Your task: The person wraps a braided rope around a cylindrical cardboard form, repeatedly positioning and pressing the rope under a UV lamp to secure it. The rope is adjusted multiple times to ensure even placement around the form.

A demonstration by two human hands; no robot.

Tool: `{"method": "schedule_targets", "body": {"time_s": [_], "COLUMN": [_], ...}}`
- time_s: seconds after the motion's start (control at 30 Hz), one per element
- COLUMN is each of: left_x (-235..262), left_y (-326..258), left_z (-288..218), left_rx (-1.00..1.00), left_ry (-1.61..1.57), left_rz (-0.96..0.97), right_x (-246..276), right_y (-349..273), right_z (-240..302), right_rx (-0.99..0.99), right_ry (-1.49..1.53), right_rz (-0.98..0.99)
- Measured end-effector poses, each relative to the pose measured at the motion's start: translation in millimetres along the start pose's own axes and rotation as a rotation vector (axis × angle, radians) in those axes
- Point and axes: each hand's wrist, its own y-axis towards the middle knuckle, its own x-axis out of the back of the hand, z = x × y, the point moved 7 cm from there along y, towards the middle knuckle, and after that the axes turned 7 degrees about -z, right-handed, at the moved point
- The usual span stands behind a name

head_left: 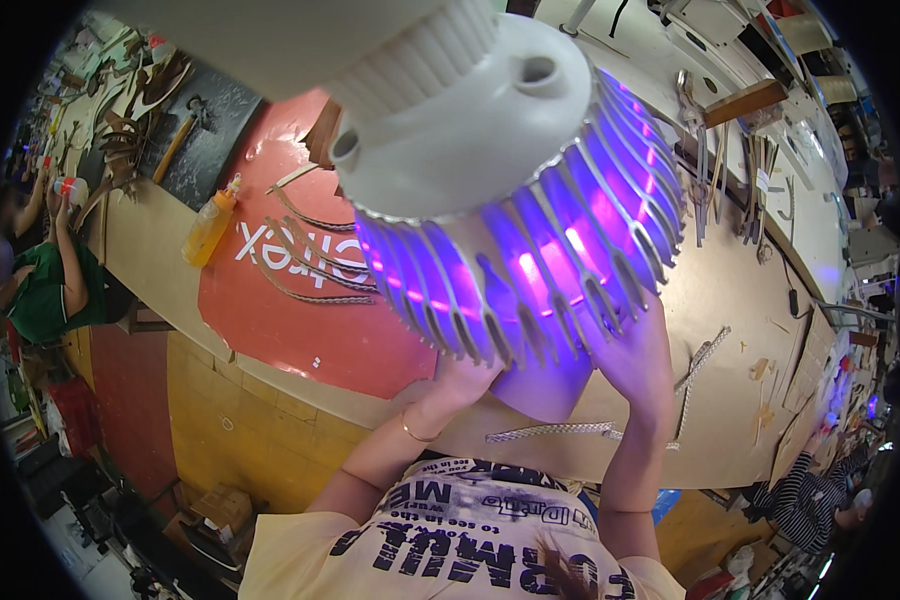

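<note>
A large white lamp (470,130) with metal fins and glowing violet light hangs over the middle of my workbench. My left hand (467,378) reaches under its near rim, beside the red sheet (300,345); its fingers are hidden behind the fins. To the right, my right hand (630,350) also goes under the lamp, with its fingers mostly covered. Between my hands a violet-lit piece of flat sheet (545,390) shows; whether either hand touches it I cannot tell. Pale braided straps (550,431) lie near my right forearm, one more (698,375) beyond it.
Several brown braided strips (315,270) rest on the red sheet. At its left stands a yellow squeeze bottle (210,228). A hammer (177,145) lies on a dark slab (215,110). Strips and a wooden block (745,103) sit far right. A person in green (55,290) works at left.
</note>
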Motion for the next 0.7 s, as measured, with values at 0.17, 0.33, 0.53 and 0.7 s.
{"method": "schedule_targets", "body": {"time_s": [0.17,0.33,0.53,0.7], "left_x": [7,-2,-8,-8], "left_y": [0,-12,-15,-16], "left_z": [-59,-110,-115,-112], "left_rx": [-0.261,-0.467,-0.447,-0.501], "left_ry": [0.26,0.32,0.163,0.201], "left_rz": [-0.096,-0.016,0.135,0.149], "right_x": [-1,0,15,42], "right_y": [4,4,1,-12], "right_z": [-2,-3,2,0], "right_rx": [0.071,0.056,-0.023,0.029], "right_ry": [0.005,0.061,0.059,-0.043], "right_rz": [-0.014,-0.014,0.048,0.107]}}
